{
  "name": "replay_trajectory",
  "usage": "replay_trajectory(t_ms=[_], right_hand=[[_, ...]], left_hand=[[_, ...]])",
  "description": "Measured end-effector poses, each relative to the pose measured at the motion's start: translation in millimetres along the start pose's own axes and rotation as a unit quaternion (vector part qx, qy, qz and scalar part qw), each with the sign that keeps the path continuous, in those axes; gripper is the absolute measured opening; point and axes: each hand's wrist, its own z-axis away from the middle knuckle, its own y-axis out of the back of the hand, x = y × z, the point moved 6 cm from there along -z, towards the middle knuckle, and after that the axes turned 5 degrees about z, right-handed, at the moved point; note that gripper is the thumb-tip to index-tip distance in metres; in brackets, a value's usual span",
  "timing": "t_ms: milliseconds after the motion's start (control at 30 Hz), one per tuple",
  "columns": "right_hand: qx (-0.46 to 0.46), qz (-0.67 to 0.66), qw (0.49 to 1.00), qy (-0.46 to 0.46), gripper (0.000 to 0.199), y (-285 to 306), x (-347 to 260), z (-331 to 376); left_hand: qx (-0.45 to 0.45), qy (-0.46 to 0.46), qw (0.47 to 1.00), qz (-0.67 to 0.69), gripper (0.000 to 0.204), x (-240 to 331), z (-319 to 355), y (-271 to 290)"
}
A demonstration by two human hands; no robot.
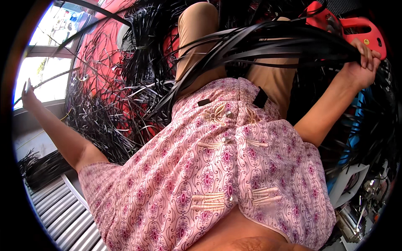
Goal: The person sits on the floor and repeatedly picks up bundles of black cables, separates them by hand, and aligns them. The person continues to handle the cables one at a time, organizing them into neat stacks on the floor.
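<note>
Black strips (pixel 331 44) stretch in a loose bundle from the right hand (pixel 365 62) across the thighs of the brown trousers (pixel 197 25), their other ends drooping beside the lap. The right hand is clenched around the bundle's gathered end, near a red plastic piece (pixel 368 35) with a slot. The left hand (pixel 31 98), reaching out to the side, grips a single thin strip (pixel 56 78). A tangled pile (pixel 146 54) of similar strips covers part of a red surface (pixel 98 46).

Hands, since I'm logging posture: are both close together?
No, the left hand is at the far left; the right hand grips black strips at upper right.
</note>
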Motion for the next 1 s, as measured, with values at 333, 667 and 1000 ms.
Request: replay_trajectory(t_ms=[333,667,1000], right_hand=[[0.051,0.132,0.989,0.048,0.025,-38.4,20.7,16.9],[0.123,0.292,0.936,-0.156,0.028,-70.4,106.9,61.7],[0.011,0.666,0.745,-0.022,0.016,-25.6,158.5,92.2]], left_hand=[[-0.478,-0.118,0.847,0.202,0.061,256.0,210.9,-100.4],[-0.338,-0.264,0.684,0.59,0.073,566.6,231.9,-9.8],[-0.322,-0.082,0.645,0.688,0.108,625.7,288.5,-64.3]])
